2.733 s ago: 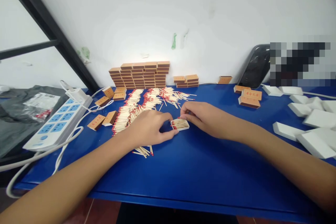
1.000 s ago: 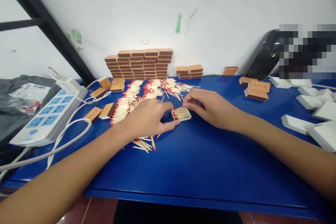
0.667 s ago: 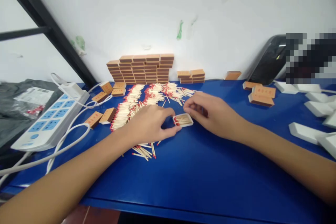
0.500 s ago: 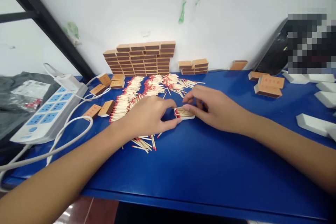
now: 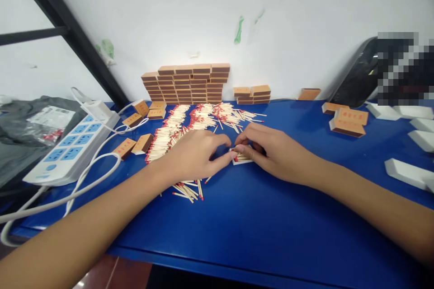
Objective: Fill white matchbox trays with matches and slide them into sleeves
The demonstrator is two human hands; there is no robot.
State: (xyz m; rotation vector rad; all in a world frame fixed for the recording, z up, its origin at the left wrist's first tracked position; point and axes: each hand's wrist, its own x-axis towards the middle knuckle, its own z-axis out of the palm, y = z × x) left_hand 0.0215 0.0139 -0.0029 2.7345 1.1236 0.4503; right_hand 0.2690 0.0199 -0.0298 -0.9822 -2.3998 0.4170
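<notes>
A small white matchbox tray filled with red-tipped matches lies on the blue table between my hands. My left hand is curled at the tray's left end, its thumb touching the corner there. Reaching in from the right, my right hand has its thumb over the matches in the tray and its fingers bent behind, partly hidden. Loose matches spread in rows beyond and beneath my left hand. A smaller scatter of matches lies nearer the front edge.
Closed matchboxes form a stacked wall at the back, with a smaller stack beside it. More matchboxes sit at right, near white empty trays. A power strip with looping white cables occupies the left.
The camera view has shifted slightly. My right hand has closed in toward my left, and its thumb covers more of the tray. My left thumb now reaches over the tray's corner.
</notes>
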